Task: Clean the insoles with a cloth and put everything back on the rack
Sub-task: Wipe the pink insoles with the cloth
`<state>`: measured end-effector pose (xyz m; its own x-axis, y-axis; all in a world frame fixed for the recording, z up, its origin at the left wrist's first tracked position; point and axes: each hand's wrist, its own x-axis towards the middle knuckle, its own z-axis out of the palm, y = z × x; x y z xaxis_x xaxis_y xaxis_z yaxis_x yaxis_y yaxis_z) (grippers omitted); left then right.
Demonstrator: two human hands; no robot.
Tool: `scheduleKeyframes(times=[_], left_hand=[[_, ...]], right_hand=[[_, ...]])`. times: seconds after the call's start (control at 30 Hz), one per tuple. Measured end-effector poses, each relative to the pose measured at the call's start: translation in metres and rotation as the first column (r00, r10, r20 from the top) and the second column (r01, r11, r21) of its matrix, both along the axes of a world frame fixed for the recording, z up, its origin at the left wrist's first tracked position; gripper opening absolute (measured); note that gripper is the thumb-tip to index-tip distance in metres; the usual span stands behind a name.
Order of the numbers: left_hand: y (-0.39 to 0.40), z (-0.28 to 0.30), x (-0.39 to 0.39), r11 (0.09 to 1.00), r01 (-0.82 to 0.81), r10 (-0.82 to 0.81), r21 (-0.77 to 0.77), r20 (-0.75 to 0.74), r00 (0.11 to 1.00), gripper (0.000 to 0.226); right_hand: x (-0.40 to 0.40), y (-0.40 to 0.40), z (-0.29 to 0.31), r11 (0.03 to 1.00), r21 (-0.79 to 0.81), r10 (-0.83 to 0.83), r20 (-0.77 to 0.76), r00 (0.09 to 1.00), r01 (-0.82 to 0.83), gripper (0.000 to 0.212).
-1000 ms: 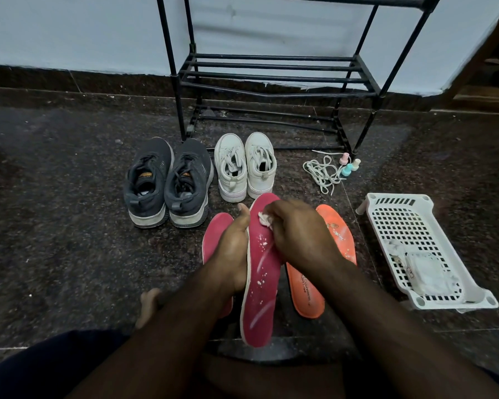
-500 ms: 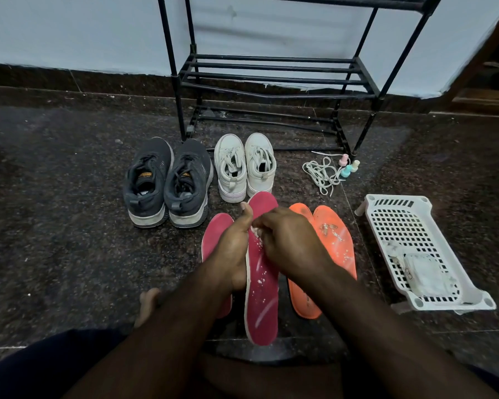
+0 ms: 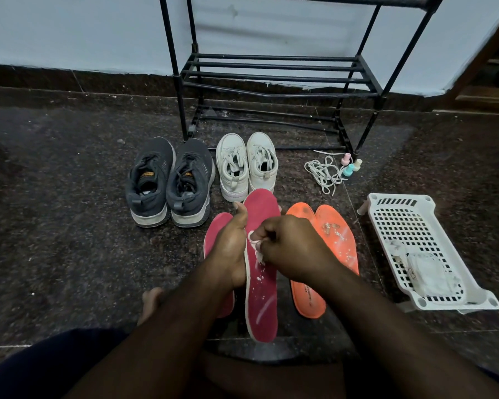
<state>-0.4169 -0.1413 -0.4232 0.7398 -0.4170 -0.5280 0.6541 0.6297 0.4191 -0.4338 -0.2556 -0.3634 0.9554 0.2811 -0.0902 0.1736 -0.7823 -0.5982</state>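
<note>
My left hand (image 3: 231,249) grips the left edge of a red insole (image 3: 261,300) speckled with white flecks, holding it tilted up off the floor. My right hand (image 3: 291,246) is closed on a small white cloth (image 3: 257,249) pressed against the insole's middle. A second red insole (image 3: 216,234) lies flat on the floor under my left hand. Two orange insoles (image 3: 333,234) lie side by side to the right, also flecked with white. The black metal rack (image 3: 274,79) stands against the wall with bare shelves.
Dark grey sneakers (image 3: 169,182) and white sneakers (image 3: 247,165) stand on the dark stone floor before the rack. White laces (image 3: 323,172) and small pastel bottles (image 3: 349,165) lie near the rack's right leg. A white perforated basket (image 3: 415,226) with a packet sits at right.
My right hand slid the cloth down the red insole from near its toe to its middle. The second orange insole came into view as my hand moved away.
</note>
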Motion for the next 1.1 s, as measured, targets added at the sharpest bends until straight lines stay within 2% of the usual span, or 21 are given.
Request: scheduleKeyframes(times=[0.07, 0.17, 0.27, 0.33, 0.4, 0.5, 0.63, 0.77, 0.87, 0.97, 1.1], left_hand=[[-0.001, 0.002, 0.000, 1.000, -0.009, 0.009, -0.029, 0.014, 1.000, 0.088], [-0.001, 0.002, -0.002, 1.000, -0.013, 0.013, -0.016, 0.022, 1.000, 0.089], [0.001, 0.006, -0.001, 0.998, -0.038, 0.037, 0.055, 0.023, 0.999, 0.091], [0.003, 0.007, 0.002, 0.997, -0.062, 0.061, 0.049, 0.019, 0.998, 0.093], [0.002, 0.008, 0.001, 0.998, -0.058, 0.058, 0.017, 0.018, 0.998, 0.093], [0.002, 0.007, -0.001, 0.998, -0.059, 0.059, -0.009, 0.001, 0.998, 0.090], [0.005, 0.010, 0.002, 0.997, -0.076, 0.076, 0.010, -0.004, 0.997, 0.096], [0.007, 0.014, 0.002, 0.995, -0.095, 0.093, 0.035, 0.055, 0.994, 0.092], [0.009, 0.017, -0.001, 0.997, -0.072, 0.069, 0.034, 0.091, 0.993, 0.075], [0.009, 0.020, -0.003, 0.998, -0.051, 0.047, 0.031, 0.115, 0.992, 0.057], [-0.001, 0.020, -0.004, 0.995, -0.084, 0.089, -0.051, 0.100, 0.991, 0.058]], right_hand=[[0.001, -0.003, 0.002, 0.997, 0.062, -0.050, 0.044, 0.998, 0.047, 0.024], [0.001, 0.003, -0.001, 0.999, -0.016, -0.025, 0.153, 0.988, 0.028, 0.023], [-0.005, 0.007, -0.001, 0.998, -0.055, 0.014, 0.055, 0.998, -0.011, 0.022], [-0.006, 0.005, 0.001, 1.000, 0.002, 0.014, 0.010, 1.000, -0.014, 0.023], [-0.006, 0.003, 0.002, 0.999, 0.050, -0.011, 0.059, 0.998, 0.008, 0.026], [0.000, 0.004, -0.003, 1.000, 0.002, -0.009, 0.179, 0.984, 0.009, 0.026], [-0.005, 0.005, -0.004, 0.995, -0.063, 0.082, 0.061, 0.995, -0.078, 0.020], [-0.002, -0.003, 0.000, 0.997, 0.080, -0.021, 0.047, 0.999, 0.018, 0.023], [0.003, -0.005, -0.003, 0.992, 0.094, -0.089, 0.118, 0.989, 0.078, 0.022], [0.006, -0.006, -0.005, 0.984, 0.124, -0.145, 0.127, 0.981, 0.129, 0.020], [0.010, -0.007, -0.004, 0.966, 0.166, -0.223, 0.144, 0.964, 0.199, 0.021]])
